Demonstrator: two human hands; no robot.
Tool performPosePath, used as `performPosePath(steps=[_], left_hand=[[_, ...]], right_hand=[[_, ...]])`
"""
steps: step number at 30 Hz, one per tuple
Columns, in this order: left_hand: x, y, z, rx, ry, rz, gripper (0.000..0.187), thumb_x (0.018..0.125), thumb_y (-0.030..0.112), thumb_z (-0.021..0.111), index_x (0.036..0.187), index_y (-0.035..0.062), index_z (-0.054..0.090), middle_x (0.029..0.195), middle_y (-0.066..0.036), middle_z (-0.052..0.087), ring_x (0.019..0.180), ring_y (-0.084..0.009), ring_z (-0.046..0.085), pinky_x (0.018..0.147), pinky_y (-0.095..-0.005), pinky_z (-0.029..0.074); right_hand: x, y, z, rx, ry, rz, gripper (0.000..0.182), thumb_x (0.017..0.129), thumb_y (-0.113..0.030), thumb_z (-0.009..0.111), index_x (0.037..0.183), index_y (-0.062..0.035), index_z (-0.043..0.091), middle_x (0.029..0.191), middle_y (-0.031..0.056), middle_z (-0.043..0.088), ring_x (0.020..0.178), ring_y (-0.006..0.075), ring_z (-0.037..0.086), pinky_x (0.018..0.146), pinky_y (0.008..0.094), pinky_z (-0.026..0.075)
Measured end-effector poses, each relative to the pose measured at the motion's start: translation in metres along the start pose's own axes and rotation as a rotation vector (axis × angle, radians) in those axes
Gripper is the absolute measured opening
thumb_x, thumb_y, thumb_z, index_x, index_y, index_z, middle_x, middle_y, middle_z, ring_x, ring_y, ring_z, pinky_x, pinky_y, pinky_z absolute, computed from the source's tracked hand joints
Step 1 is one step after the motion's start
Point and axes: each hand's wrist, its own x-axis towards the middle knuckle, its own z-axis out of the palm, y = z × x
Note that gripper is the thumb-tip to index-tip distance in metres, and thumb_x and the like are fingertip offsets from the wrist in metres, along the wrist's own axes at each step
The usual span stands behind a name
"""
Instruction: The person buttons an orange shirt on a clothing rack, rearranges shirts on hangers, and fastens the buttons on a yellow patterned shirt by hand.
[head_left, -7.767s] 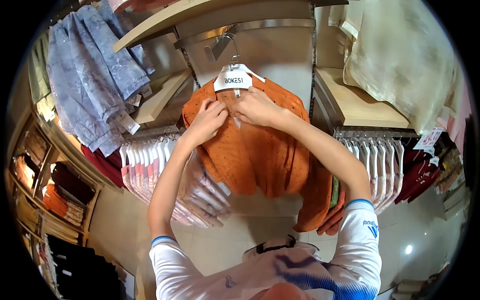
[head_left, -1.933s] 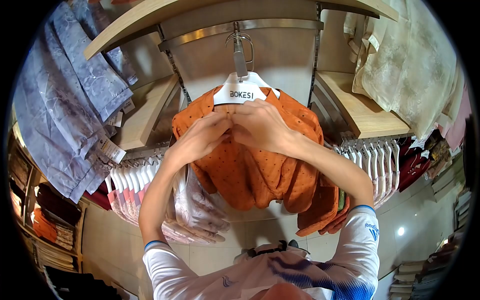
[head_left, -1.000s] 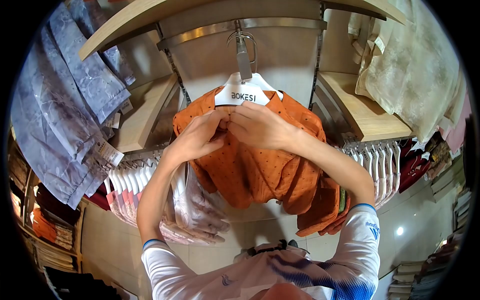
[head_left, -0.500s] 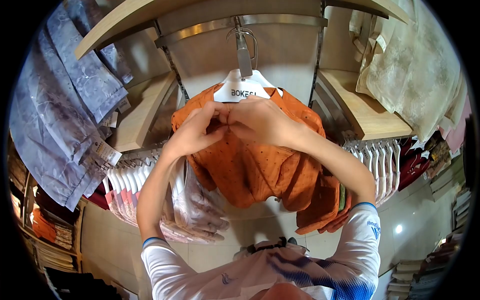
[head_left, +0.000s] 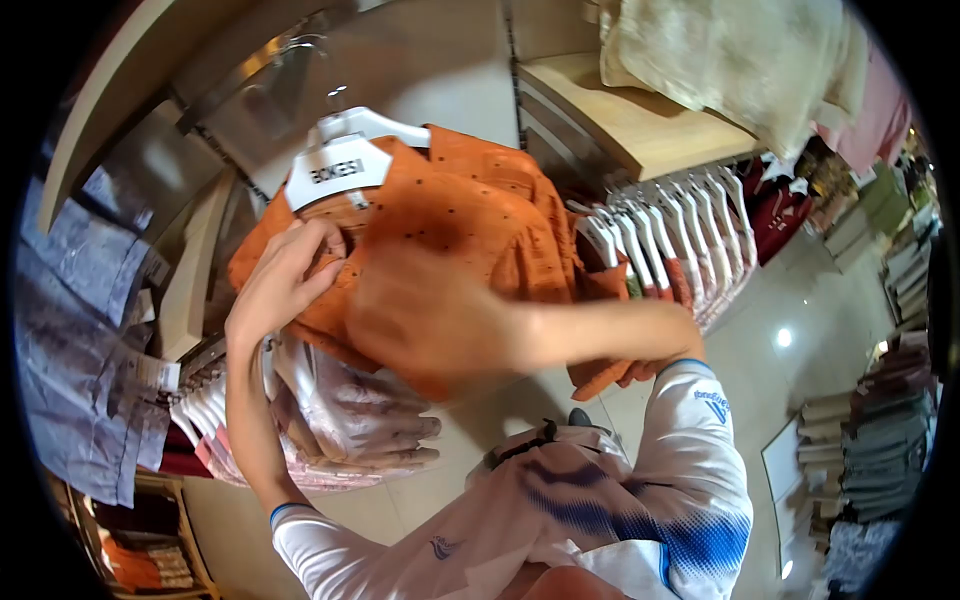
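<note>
An orange shirt (head_left: pixel 470 190) with small dark dots hangs on a white hanger (head_left: pixel 340 172) printed with dark letters. My left hand (head_left: pixel 285 275) is at the shirt's neckline, its fingers curled and closed on the front edge of the cloth. Lower on the shirt front is my right hand (head_left: pixel 425 310), smeared by motion. Its fingers cannot be made out, nor whether it touches the cloth. My right forearm crosses the shirt's lower part and hides some of it.
A wooden shelf (head_left: pixel 640 115) juts out at the upper right, below hanging cream garments (head_left: pixel 740 60). White hangers (head_left: pixel 665 235) with clothes line a rail at the right. Pale printed garments (head_left: pixel 340 420) hang at the lower left, blue ones (head_left: pixel 80 340) at the far left.
The view has swung to the right. My hands, together at the neckline before, are now apart: the right has moved down the shirt front, while the left stays at the neckline.
</note>
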Motion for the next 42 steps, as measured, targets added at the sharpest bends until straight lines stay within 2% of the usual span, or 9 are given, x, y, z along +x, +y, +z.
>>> performPosePath(steps=[7, 9, 13, 22, 25, 28, 29, 37, 42], left_hand=[[0.008, 0.007, 0.015, 0.074, 0.04, -0.039, 0.016, 0.084, 0.005, 0.067, 0.091, 0.0006, 0.053, 0.083, -0.013, 0.054, 0.078, -0.0327, 0.051, 0.074, -0.0362, 0.04], [0.012, 0.008, 0.019, 0.154, 0.056, 0.075, 0.015, 0.085, 0.002, 0.065, 0.089, 0.0002, 0.051, 0.081, -0.014, 0.052, 0.077, -0.0342, 0.049, 0.077, -0.036, 0.04], [0.016, 0.014, 0.021, 0.145, -0.013, 0.079, 0.014, 0.083, -0.002, 0.061, 0.089, -0.0014, 0.048, 0.083, -0.015, 0.05, 0.08, -0.0351, 0.047, 0.081, -0.036, 0.04], [0.017, 0.022, 0.033, 0.343, -0.058, 0.003, 0.017, 0.079, -0.007, 0.059, 0.093, -0.0028, 0.051, 0.095, -0.016, 0.052, 0.093, -0.0378, 0.047, 0.084, -0.041, 0.039], [0.018, 0.023, 0.042, 0.457, -0.028, -0.002, 0.018, 0.08, -0.005, 0.06, 0.096, -0.0024, 0.052, 0.1, -0.016, 0.052, 0.096, -0.0384, 0.046, 0.086, -0.042, 0.039], [0.018, 0.023, 0.049, 0.513, 0.054, 0.026, 0.018, 0.083, -0.001, 0.061, 0.1, -0.0021, 0.054, 0.104, -0.017, 0.052, 0.1, -0.0383, 0.047, 0.09, -0.0421, 0.039], [0.015, 0.023, 0.052, 0.505, 0.097, 0.006, 0.019, 0.084, 0.0, 0.061, 0.102, -0.0022, 0.054, 0.107, -0.016, 0.053, 0.103, -0.0376, 0.048, 0.092, -0.0416, 0.038], [-0.006, 0.042, 0.06, 0.514, 0.162, 0.028, 0.021, 0.084, 0.001, 0.063, 0.103, -0.0019, 0.054, 0.116, -0.016, 0.054, 0.113, -0.0358, 0.049, 0.1, -0.0452, 0.036], [-0.027, 0.044, 0.073, 0.367, 0.183, 0.09, 0.023, 0.08, -0.001, 0.066, 0.1, -0.0013, 0.055, 0.112, -0.016, 0.055, 0.113, -0.0372, 0.051, 0.102, -0.0468, 0.036]], right_hand=[[-0.124, -0.059, -0.018, 0.521, -0.285, -0.005, 0.021, 0.072, -0.021, 0.068, 0.086, -0.007, 0.062, 0.088, 0.0058, 0.061, 0.094, 0.0214, 0.06, 0.091, 0.0389, 0.047], [-0.158, -0.053, -0.023, 0.444, -0.518, 0.167, 0.022, 0.077, -0.019, 0.068, 0.091, -0.0037, 0.065, 0.091, 0.008, 0.064, 0.097, 0.0241, 0.063, 0.09, 0.041, 0.051], [-0.204, -0.041, -0.052, 0.61, -0.56, 0.5, 0.017, 0.086, -0.02, 0.066, 0.092, -0.0042, 0.065, 0.089, 0.0089, 0.063, 0.093, 0.0247, 0.064, 0.083, 0.0408, 0.052], [-0.308, 0.02, -0.085, -0.057, -0.252, 1.231, 0.019, 0.09, -0.018, 0.065, 0.099, -0.0014, 0.064, 0.088, 0.0156, 0.067, 0.074, 0.0318, 0.068, 0.068, 0.0408, 0.056], [-0.321, 0.022, -0.06, -0.293, -0.565, 1.31, 0.039, 0.09, -0.03, 0.067, 0.108, 0.0026, 0.054, 0.09, 0.018, 0.064, 0.071, 0.0342, 0.068, 0.056, 0.0429, 0.056], [-0.327, 0.014, -0.035, -0.385, -0.643, 1.272, 0.037, 0.084, -0.023, 0.073, 0.103, 0.0019, 0.053, 0.092, 0.014, 0.064, 0.076, 0.0269, 0.071, 0.053, 0.0352, 0.056], [-0.354, 0.016, -0.014, -0.409, -0.668, 1.293, 0.043, 0.085, -0.032, 0.071, 0.104, -0.0004, 0.048, 0.093, 0.0156, 0.063, 0.071, 0.0327, 0.069, 0.052, 0.0403, 0.055], [-0.358, 0.026, -0.013, -0.158, -0.265, 1.405, 0.029, 0.085, -0.009, 0.064, 0.104, 0.0033, 0.046, 0.076, 0.0267, 0.064, 0.069, 0.0453, 0.064, 0.057, 0.053, 0.051], [-0.338, 0.016, -0.031, -0.081, -0.15, 1.443, 0.028, 0.087, -0.009, 0.062, 0.106, 0.0026, 0.045, 0.079, 0.0282, 0.063, 0.076, 0.0497, 0.061, 0.067, 0.0555, 0.049]])
